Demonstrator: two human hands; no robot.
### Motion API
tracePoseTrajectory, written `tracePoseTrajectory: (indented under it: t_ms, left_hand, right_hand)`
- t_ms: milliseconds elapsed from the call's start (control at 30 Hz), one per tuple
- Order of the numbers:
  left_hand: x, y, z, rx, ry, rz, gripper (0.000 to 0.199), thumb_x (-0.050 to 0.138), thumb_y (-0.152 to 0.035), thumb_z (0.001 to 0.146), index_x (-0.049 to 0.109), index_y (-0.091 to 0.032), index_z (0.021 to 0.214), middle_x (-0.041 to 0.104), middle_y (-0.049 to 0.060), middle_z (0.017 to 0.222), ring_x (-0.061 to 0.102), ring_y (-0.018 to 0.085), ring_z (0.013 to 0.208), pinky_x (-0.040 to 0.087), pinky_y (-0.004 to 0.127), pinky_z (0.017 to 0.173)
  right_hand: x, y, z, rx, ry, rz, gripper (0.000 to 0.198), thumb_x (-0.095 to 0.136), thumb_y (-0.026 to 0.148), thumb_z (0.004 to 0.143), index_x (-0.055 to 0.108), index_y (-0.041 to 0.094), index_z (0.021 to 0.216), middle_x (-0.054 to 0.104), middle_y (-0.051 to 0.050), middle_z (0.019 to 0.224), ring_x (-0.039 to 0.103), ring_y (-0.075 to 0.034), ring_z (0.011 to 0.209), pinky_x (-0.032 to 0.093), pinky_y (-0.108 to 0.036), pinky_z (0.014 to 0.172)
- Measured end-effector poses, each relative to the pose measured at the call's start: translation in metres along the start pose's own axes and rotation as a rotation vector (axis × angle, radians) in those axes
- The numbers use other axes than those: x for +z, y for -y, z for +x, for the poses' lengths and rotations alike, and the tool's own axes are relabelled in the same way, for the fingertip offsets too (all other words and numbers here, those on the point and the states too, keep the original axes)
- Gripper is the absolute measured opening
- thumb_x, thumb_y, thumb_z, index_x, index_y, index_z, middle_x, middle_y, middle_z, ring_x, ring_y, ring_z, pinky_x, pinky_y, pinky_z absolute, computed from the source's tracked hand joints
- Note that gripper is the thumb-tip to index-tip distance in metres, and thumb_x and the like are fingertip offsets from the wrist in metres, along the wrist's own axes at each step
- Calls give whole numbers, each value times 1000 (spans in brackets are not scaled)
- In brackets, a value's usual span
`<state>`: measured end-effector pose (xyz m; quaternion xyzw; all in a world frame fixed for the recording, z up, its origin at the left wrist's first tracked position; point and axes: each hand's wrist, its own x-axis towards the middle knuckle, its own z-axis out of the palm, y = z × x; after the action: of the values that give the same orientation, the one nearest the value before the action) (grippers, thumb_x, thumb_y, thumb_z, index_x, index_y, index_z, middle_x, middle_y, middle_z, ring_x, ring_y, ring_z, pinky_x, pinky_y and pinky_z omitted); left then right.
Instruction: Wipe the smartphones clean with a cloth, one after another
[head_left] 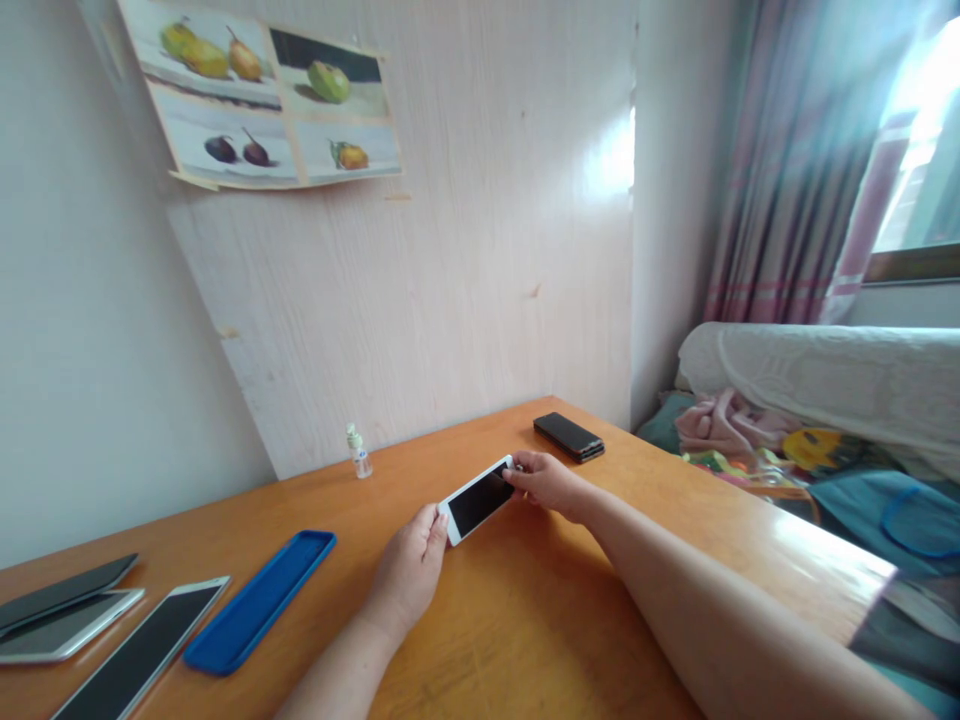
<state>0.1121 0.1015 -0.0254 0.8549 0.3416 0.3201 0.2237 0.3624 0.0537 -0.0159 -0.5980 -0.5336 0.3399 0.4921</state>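
A white smartphone (480, 502) with a dark screen is held between both hands, its screen facing up toward me and its right end tilted away. My left hand (415, 560) grips the near left end, thumb on the front edge. Around the far right end closes my right hand (546, 482), its thumb over the corner of the screen. The fingers behind the phone are hidden. To the left lies an empty blue phone case (260, 603), open side up. Beyond my right hand rests a black phone-like stack (568, 436).
Another white phone (146, 655) and a device with a dark cover (71, 610) lie at the left of the orange wooden table (525, 640). A small spray bottle (358, 452) stands near the wall. Cloths and bags (885, 510) are piled beyond the table's right edge.
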Motion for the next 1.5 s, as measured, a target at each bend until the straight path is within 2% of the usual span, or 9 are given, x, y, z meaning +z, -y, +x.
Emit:
tracePoseTrajectory:
  t_ms: [300,400,500,633,900,1100,1300,1400,1500]
  left_hand:
    - [-2,5,1,-50,-62,-111,33,38,-47,97,58,-22,87,67,2,79,62,20,75,43,28,68]
    - [0,10,2,-65,-66,-115,29,43,-44,95,60,-21,100,69,3,86,65,21,82,46,30,74]
    - [4,15,3,-58,-129,-116,38,47,-42,95,54,-19,124,69,9,111,65,23,97,49,34,83]
    - [3,10,0,77,-253,83,50,52,-43,93,48,-17,136,60,15,128,59,27,113,48,44,95]
    - [-8,-21,-7,317,-244,279,32,50,-34,97,55,-24,127,66,9,115,61,24,107,50,39,92]
    - [-8,-25,-7,294,-205,196,23,44,-30,100,60,-23,114,70,6,102,65,21,94,51,32,82]
    - [-5,-31,-7,185,-295,116,23,44,-33,99,64,-22,106,71,6,93,67,21,87,50,30,75]
    - [-3,-33,-9,170,-267,88,23,45,-35,98,63,-23,106,71,5,93,67,21,86,50,30,75]
    - [-2,-34,-9,179,-235,76,24,44,-36,99,62,-23,107,70,5,93,67,20,86,49,29,74]
  right_hand:
    - [-4,38,-14,-196,-64,-47,24,62,43,84,59,20,80,46,6,61,40,-8,52,30,-22,48]
    - [-2,52,-23,-365,-113,-210,23,60,39,87,59,19,75,51,3,66,46,-11,62,34,-23,57]
    - [2,62,-32,-491,-155,-403,18,59,34,89,64,20,79,58,0,77,54,-13,73,39,-24,66]
    - [12,69,-46,-551,-121,-582,15,57,31,92,69,23,95,62,-3,87,58,-14,75,41,-25,70]
    - [33,76,-60,-679,-33,-707,21,49,28,97,69,24,103,65,-7,95,63,-17,87,46,-26,78]
    - [32,72,-55,-670,-125,-545,29,52,24,94,65,24,119,66,-8,110,65,-17,89,50,-28,81]
    - [29,65,-42,-489,-374,-151,22,54,31,92,63,21,110,70,-5,94,66,-17,79,51,-29,74]
    - [35,66,-42,-442,-352,112,25,57,39,90,57,20,107,69,-4,91,64,-15,68,51,-29,67]
    - [42,68,-46,-449,-268,128,24,56,42,90,58,21,102,66,-3,85,61,-14,67,50,-28,64]
